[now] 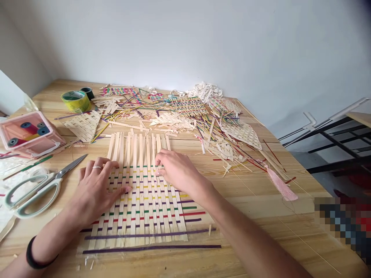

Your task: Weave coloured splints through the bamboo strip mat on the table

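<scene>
A woven mat (142,206) of pale flat strips, crossed by thin purple, green, red and yellow strips, lies in front of me. Its upright strips run loose beyond the top green row. My left hand (97,187) rests over the mat's left edge, fingers apart and thumb stretched onto the weave. At the upper right of the weave, my right hand (178,168) is closed, thumb and forefinger pinching at a pale strip (158,144); the fingertips partly hide the grip. A purple strip (150,248) lies across the mat's near end, where clear tape shows.
Scissors (59,175) lie open at left, near a pink box (40,141) of thread spools. Yellow tape (75,102) stands behind. Strip scraps (171,121) and small woven pieces (188,106) cover the back. A pink tassel (281,183) lies at right, before the table's edge.
</scene>
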Available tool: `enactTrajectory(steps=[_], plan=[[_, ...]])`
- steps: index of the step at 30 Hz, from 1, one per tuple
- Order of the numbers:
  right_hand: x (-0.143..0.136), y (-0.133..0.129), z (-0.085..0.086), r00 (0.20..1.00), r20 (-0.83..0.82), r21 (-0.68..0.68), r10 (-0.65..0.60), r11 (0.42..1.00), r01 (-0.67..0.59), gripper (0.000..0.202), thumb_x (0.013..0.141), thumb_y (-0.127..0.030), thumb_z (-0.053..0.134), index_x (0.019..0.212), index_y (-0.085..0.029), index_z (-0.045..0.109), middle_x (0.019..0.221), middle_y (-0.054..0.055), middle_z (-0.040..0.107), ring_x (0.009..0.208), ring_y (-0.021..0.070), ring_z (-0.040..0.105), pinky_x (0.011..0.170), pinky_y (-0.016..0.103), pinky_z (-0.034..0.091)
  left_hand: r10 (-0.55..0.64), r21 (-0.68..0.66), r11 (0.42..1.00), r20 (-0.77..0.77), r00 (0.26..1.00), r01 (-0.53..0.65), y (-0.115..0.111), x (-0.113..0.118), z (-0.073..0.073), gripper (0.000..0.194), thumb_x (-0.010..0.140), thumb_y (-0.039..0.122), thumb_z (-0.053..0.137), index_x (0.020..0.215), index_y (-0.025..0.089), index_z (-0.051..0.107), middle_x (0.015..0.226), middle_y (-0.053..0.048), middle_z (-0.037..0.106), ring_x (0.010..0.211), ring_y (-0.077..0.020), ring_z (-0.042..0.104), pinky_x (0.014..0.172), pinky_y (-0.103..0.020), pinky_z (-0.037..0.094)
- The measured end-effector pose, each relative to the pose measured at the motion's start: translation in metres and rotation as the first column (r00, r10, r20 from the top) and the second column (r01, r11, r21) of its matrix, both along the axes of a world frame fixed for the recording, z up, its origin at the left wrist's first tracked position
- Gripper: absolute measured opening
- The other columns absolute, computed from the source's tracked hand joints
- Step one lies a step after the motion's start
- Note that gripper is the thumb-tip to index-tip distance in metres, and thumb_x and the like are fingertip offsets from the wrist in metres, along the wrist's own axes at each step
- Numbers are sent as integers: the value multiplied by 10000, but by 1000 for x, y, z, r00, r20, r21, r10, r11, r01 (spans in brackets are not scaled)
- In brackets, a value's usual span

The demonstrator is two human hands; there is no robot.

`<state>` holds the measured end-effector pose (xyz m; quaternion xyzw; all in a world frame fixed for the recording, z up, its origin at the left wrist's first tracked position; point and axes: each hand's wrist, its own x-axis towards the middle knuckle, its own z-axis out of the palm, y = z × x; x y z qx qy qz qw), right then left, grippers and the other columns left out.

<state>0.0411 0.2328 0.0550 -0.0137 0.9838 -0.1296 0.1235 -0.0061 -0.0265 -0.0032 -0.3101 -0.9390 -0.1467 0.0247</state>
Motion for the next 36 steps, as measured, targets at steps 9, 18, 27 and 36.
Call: enactTrajectory(steps=[9, 18, 27, 36], plan=[[0, 0, -1, 1000, -6, 11, -1, 1000, 1, 97, 958, -176, 747, 1050, -163, 720, 1150, 69, 742, 959, 196, 709, 720, 296, 440, 22, -6, 1000, 26, 999, -22, 3, 3, 5, 494, 927, 607, 590, 1260, 244, 632, 1256, -150, 590, 1187, -403, 502, 1009, -619, 433], [6, -9, -6, 988, -136, -108, 67, 991, -82, 207, 978, -263, 748, 1177, -206, 728, 1164, 49, 730, 1012, 208, 709, 795, 315, 472, 24, -29, 999, 1, 1000, -24, 3, 1, 5, 546, 921, 637, 592, 1272, 225, 659, 1257, -166, 596, 1207, -421, 501, 994, -621, 442], [4, -14, -19, 990, -126, -147, 68, 985, -86, 237, 944, -232, 786, 1164, -178, 716, 1166, 69, 717, 1016, 216, 707, 805, 315, 480, -37, 6, 999, -34, 999, 37, 1, 2, 2, 484, 957, 611, 613, 1337, 321, 691, 1263, -146, 588, 1176, -399, 530, 957, -588, 466], [3, -15, -27, 984, -154, -150, 84, 983, -108, 197, 946, -182, 765, 1127, -158, 693, 1164, 81, 706, 985, 219, 696, 787, 325, 474, -11, 14, 1000, -56, 998, 12, 2, 5, -7, 462, 961, 553, 635, 1373, 347, 679, 1301, -138, 573, 1182, -388, 539, 963, -584, 466]])
